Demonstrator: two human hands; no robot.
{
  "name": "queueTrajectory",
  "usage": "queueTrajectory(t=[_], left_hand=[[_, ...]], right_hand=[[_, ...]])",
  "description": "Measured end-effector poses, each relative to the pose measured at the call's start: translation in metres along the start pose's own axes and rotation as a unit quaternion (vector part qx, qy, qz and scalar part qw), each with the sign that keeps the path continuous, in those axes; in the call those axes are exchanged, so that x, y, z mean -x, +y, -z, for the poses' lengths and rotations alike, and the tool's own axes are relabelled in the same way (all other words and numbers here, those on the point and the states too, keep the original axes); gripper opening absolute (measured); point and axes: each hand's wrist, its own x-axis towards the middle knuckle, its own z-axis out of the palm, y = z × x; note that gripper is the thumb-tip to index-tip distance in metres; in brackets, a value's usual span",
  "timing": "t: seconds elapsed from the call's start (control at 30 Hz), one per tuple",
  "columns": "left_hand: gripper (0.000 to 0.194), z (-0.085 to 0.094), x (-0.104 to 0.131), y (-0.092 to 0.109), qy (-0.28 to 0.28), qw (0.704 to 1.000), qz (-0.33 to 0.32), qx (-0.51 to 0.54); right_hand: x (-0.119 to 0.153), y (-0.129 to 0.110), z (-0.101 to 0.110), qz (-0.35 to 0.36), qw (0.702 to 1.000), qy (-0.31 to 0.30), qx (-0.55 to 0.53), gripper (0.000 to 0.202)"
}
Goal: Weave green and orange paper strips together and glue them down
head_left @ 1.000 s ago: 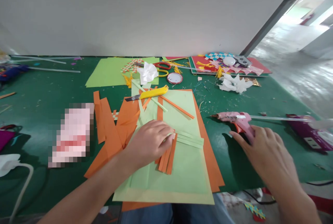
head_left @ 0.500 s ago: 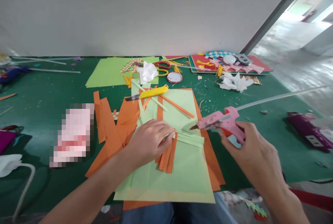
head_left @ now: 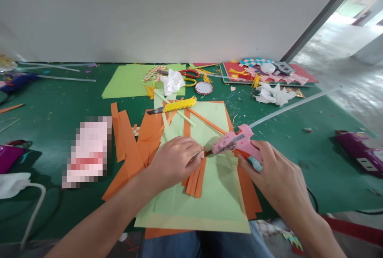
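My right hand (head_left: 266, 166) is wrapped round the handle of a pink glue gun (head_left: 236, 140), whose dark nozzle points left at the ends of the paper strips. Closed over those strips is my left hand (head_left: 179, 158), its thumb and fingers pinching them. Orange strips (head_left: 196, 182) fan down from under the fingers, and pale green strips pass beneath the gun. All of this lies on light green paper (head_left: 215, 206) with orange paper (head_left: 248, 194) under it. Above my left hand rests a yellow cutter (head_left: 179, 104) with its blade out.
Orange paper pieces (head_left: 125, 134) lie left, beside a blurred pink item (head_left: 89, 150). Behind are scissors (head_left: 190, 78), crumpled tissue (head_left: 172, 82), a round lid (head_left: 204, 88) and red folders (head_left: 305, 75). A purple device (head_left: 359, 150) sits right, a white plug (head_left: 14, 185) left.
My right hand has brought the glue gun leftward, so its nozzle is now at the strips by my left fingertips. My left hand keeps its pinch. The view has shifted slightly.
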Motion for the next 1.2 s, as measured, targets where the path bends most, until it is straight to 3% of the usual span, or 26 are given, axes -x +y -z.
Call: queueTrajectory(t=[0.9,1.2], left_hand=[[0.022,-0.0007,0.0005,-0.0008,0.010,1.000,0.005,0.005],[0.022,-0.0001,-0.0006,0.0000,0.005,1.000,-0.001,0.002]], right_hand=[[0.0022,0.0002,0.0092,0.036,0.999,0.004,-0.001,0.025],[0.0039,-0.0001,0.0099,0.002,1.000,-0.007,0.005,0.029]])
